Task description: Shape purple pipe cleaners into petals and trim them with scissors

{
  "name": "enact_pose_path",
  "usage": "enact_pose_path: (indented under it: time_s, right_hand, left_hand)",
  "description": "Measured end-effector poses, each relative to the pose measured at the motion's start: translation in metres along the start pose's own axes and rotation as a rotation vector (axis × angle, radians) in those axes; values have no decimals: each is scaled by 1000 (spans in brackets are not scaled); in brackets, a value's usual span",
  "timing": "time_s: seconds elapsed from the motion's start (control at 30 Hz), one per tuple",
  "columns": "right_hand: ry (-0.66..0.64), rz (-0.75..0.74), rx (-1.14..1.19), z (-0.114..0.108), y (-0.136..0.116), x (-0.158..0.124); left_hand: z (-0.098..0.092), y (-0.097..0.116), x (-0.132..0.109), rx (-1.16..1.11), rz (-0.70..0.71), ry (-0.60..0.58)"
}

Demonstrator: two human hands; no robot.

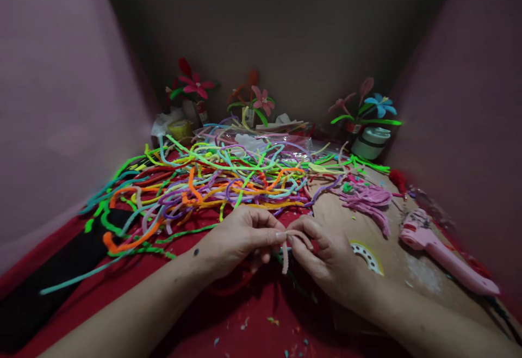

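Note:
My left hand (240, 235) and my right hand (326, 257) meet at the middle of the red surface, fingers pinched together on a short pale pink pipe cleaner (285, 254). One end of it hangs down between the hands. Just beyond my hands lies a big tangled pile of coloured pipe cleaners (204, 184) in green, orange, purple, yellow and teal. A small heap of pink pipe cleaner pieces (367, 197) rests on a brown board (408, 271) under my right hand.
A pink glue gun (440, 252) lies on the board at the right. A white-and-yellow disc (369, 254) peeks out beside my right hand. Pipe-cleaner flowers in pots (367, 107) stand along the back wall, with a white jar (371, 141). Pink walls close both sides.

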State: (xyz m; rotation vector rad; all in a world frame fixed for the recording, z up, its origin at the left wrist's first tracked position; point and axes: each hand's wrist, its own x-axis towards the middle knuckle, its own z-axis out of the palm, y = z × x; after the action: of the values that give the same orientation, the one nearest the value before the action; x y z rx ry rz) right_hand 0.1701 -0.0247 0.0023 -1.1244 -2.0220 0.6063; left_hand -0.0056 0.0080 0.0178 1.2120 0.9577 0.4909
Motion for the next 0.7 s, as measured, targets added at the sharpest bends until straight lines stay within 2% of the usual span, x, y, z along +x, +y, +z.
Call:
enact_pose_path:
  time_s: [0.17, 0.3, 0.5, 0.7]
  right_hand:
    - [-6, -28, -28, 0, -1, 1]
    - [-9, -65, -21, -1, -2, 0]
    - [-27, -102, -13, -1, -1, -3]
    - [-15, -229, -41, -2, 0, -4]
  left_hand:
    - [1, 1, -1, 0, 20, 8]
    - [1, 1, -1, -3, -17, -3]
    - [-2, -1, -2, -98, -54, -123]
    - [-2, -1, -2, -205, -104, -143]
